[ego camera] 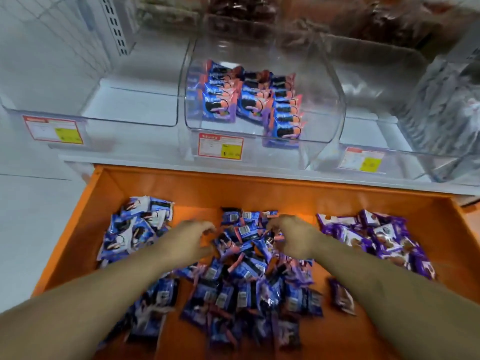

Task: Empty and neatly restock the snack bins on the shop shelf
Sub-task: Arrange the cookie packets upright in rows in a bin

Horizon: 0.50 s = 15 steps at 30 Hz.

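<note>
An orange tray (259, 193) below the shelf holds loose snack packets. A blue-and-pink pile (241, 281) lies in its middle, a blue-and-white pile (132, 229) at the left, a purple pile (376, 237) at the right. My left hand (192, 240) and my right hand (291, 237) reach into the far end of the middle pile, fingers curled among the packets; whether either holds a packet is blurred. The middle clear bin (324, 105) on the shelf holds neat rows of blue-and-pink packets (249, 97).
A clear bin (104, 107) with nothing in it stands at the left of the shelf, another clear bin (384, 141) at the right. Price labels (220, 146) hang on the bin fronts. Brown packaged goods (376, 19) fill the shelf above. White floor lies left of the tray.
</note>
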### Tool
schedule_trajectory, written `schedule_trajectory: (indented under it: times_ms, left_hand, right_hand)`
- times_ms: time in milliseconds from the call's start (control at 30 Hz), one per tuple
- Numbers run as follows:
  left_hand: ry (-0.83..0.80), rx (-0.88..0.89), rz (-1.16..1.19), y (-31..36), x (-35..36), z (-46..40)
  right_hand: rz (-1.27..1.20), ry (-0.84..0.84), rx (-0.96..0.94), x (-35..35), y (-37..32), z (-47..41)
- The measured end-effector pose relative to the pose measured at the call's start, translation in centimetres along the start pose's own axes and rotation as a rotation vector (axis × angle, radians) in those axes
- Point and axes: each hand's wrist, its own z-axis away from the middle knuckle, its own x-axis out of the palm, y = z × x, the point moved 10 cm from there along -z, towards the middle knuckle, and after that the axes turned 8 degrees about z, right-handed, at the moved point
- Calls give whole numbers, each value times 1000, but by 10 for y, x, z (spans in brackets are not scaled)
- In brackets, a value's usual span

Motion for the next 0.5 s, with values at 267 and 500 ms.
schedule_trajectory:
  times_ms: [267,500]
  left_hand:
    - [128,-63,46,-36,69,-88]
    - [134,-87,119,-49,85,-87]
  right_hand:
    - [111,66,-9,59,39,-50]
    - [59,159,-82,55,38,-52]
